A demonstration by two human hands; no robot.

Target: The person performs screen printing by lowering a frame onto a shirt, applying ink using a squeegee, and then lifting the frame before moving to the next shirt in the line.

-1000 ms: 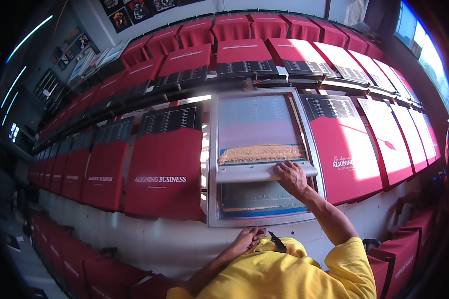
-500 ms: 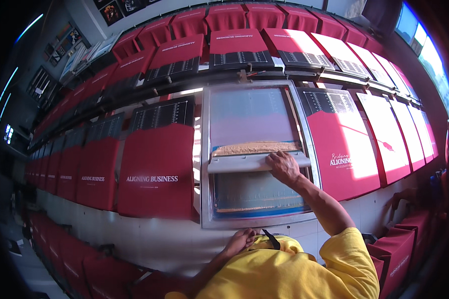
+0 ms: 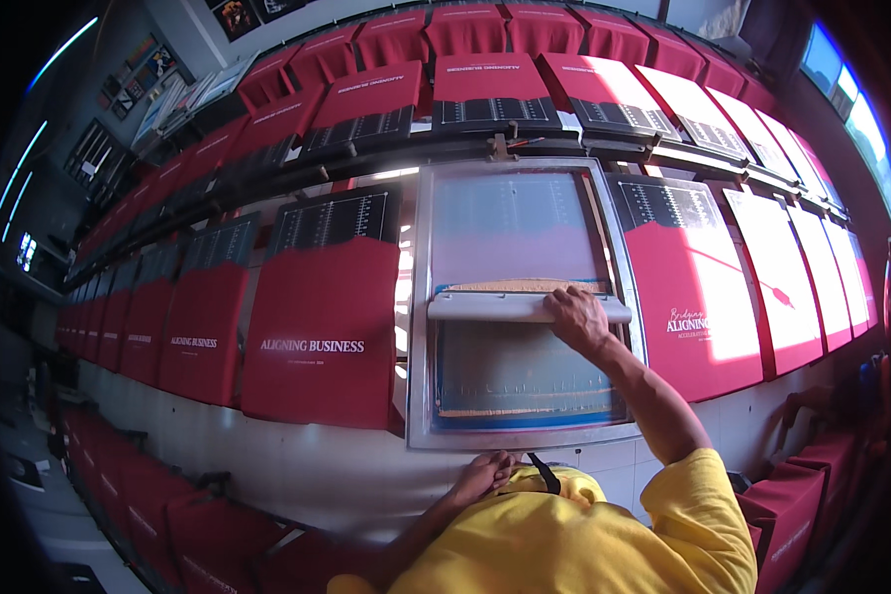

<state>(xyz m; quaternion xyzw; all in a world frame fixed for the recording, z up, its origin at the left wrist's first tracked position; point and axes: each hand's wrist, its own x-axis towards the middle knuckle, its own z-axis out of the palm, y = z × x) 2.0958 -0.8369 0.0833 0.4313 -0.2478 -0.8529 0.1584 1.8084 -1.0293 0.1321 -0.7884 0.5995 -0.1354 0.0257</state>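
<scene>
My right hand [image 3: 577, 319] is closed over the right part of a long pale squeegee [image 3: 495, 308], which lies crosswise on a screen-printing frame [image 3: 418, 371]. Just beyond the squeegee a thin strip of tan ink [image 3: 525, 285] shows; its working edge is hidden. More tan ink streaks the mesh near the frame's near end. Through the far part of the mesh [image 3: 505, 203], a red cloth and a dark board show dimly. My left hand [image 3: 483, 475] rests low in front of my yellow shirt, fingers curled; whether anything is in them cannot be made out.
Red shirts on dark boards stand in rows: a printed one [image 3: 312, 342] left of the frame, another [image 3: 688, 297] right in bright sunlight. A dark rail [image 3: 366, 158] runs behind the frame. Another person's arm [image 3: 800, 404] shows at far right.
The squeegee and my right hand have moved a little away from me along the frame, and the tan strip beyond it looks narrower. The whole view has shifted slightly. My left hand stays put.
</scene>
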